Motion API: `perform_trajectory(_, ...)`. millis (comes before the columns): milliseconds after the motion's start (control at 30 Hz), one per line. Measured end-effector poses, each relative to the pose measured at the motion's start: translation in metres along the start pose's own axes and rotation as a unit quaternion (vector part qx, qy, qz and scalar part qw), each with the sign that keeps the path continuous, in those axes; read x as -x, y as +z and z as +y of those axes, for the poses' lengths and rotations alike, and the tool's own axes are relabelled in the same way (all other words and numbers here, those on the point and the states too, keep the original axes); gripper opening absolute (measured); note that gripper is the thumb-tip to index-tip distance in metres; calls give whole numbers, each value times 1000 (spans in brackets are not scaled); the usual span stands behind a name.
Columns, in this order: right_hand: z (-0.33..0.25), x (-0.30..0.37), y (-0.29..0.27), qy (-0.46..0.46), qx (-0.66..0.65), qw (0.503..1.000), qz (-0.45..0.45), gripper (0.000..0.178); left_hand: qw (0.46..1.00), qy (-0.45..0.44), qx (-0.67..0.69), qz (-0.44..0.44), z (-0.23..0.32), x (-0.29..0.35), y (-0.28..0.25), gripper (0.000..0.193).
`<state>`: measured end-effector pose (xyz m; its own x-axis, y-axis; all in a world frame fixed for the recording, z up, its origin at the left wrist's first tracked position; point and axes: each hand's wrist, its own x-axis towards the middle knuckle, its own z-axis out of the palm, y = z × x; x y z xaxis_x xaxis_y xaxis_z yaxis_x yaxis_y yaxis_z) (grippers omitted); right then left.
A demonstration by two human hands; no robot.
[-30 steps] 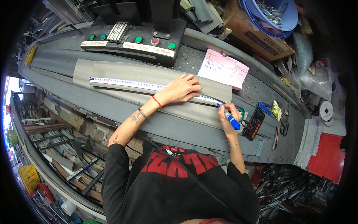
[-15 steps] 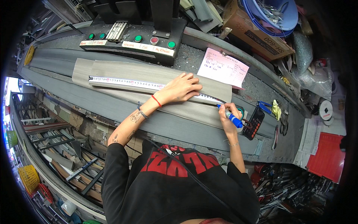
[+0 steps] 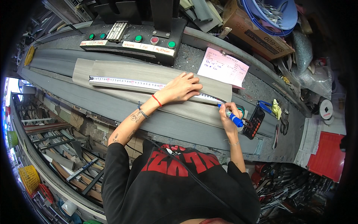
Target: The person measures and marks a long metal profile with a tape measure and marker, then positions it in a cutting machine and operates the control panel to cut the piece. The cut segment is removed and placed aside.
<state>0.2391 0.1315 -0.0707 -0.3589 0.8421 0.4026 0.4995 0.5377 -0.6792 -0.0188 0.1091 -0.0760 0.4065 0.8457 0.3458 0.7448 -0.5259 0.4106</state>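
Observation:
A long grey-beige slat [image 3: 149, 71] lies across the bench, with a white tape measure blade [image 3: 125, 83] stretched along its near edge. My left hand [image 3: 182, 87] rests palm down over the blade and slat, its fingers lying spread across them. At the blade's right end, my right hand [image 3: 230, 111] is closed round a blue marker [image 3: 235, 120]. The marker's tip points at the slat's near right edge beside the blade. Partly hidden behind my right hand is the teal-edged tape measure case [image 3: 242, 111]. Another grey slat [image 3: 179, 112] lies on the near side.
Behind the slats stands a black machine [image 3: 128, 48] with green and red buttons. A pink paper form [image 3: 223, 68] lies to its right. A black phone [image 3: 255, 123], blue-handled cutters [image 3: 264, 107] and scissors [image 3: 284, 125] lie at the right. Farther back, a blue basin [image 3: 272, 22] tops a cardboard box [image 3: 253, 33].

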Motion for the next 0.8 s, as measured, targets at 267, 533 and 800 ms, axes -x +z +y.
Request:
perform_trajectory(267, 3, -1, -1, -54, 12, 998, -11, 13, 1000, 5, -7, 2, -1, 0, 0, 18)
perform_trajectory(533, 19, 15, -17, -131, 38, 984, 117, 32, 999, 13, -51, 14, -1, 7, -5, 24)
perform_trajectory(800, 30, 25, -40, -87, 110, 988, -59, 44, 963, -101, -236, 82, -39, 128, -73, 22)
